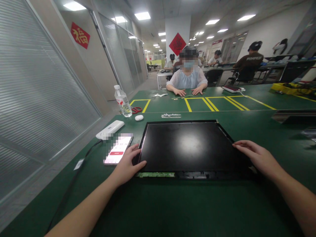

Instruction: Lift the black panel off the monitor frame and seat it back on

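Right before you, the screen (187,146) lies flat and face up on the green surface (172,210), its long sides running across your view. It is a black, glossy rectangle, with a soft white glare near its middle. A thin dark frame (182,121) edges its far side, and a pale line follows the left edge. Along the side nearest you, a narrow green board (155,174) shows at the left, with a black strip continuing rightward. The near right corner is too dark to make out.
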### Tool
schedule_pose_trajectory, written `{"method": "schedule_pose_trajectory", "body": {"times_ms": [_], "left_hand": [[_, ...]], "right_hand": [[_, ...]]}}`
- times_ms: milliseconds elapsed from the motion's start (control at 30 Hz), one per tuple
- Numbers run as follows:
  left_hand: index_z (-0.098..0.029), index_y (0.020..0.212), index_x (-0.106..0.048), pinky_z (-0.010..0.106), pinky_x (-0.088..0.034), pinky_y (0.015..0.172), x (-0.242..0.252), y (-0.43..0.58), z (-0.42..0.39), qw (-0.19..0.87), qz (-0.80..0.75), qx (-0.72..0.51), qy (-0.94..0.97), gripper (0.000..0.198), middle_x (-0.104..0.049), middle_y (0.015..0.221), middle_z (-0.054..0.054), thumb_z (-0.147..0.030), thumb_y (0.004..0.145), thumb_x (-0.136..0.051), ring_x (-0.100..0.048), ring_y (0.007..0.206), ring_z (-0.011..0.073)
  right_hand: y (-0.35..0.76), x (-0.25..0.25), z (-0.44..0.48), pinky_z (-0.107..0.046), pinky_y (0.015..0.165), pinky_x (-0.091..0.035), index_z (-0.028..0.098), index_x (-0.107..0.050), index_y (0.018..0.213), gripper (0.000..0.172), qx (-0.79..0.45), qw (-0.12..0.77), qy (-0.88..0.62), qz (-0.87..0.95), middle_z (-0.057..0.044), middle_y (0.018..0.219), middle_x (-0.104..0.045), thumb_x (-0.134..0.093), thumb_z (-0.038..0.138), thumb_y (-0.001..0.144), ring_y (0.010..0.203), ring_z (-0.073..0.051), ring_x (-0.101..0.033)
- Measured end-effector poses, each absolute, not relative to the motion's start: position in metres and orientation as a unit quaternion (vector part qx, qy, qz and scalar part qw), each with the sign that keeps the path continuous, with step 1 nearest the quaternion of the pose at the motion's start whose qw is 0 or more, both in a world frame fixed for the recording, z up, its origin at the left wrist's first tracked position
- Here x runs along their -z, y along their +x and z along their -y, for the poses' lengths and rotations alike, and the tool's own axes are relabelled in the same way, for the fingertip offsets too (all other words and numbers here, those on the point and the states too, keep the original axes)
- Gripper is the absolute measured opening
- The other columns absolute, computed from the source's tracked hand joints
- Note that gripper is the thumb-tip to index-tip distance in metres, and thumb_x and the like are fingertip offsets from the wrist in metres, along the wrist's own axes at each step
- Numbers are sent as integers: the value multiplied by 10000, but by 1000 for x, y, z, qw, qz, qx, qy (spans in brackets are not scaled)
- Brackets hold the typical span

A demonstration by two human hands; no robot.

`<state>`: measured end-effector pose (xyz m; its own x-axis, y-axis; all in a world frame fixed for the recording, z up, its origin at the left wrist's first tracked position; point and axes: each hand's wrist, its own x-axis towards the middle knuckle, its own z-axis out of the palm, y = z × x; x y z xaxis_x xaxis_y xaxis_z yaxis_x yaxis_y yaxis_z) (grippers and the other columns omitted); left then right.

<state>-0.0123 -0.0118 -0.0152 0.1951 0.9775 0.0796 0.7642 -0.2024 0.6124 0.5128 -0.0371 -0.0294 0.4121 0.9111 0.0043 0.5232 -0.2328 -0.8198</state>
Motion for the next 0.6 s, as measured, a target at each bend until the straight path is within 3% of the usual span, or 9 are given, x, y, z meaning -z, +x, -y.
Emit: {"method": "schedule_pose_trajectory", "body": {"times_ms": [600], "left_hand": [[-190,1314,-732,624,-390,1221,15,-13,10,221,-586,-231,745,576,-549,1601,192,-530,849,-701,-489,1497,423]], "right_hand": [[508,24,37,-442,909,-505,282,-770,919,521,-225,380,-747,497,-77,1035,-821,-652,710,647,1096,-369,-707]]}}
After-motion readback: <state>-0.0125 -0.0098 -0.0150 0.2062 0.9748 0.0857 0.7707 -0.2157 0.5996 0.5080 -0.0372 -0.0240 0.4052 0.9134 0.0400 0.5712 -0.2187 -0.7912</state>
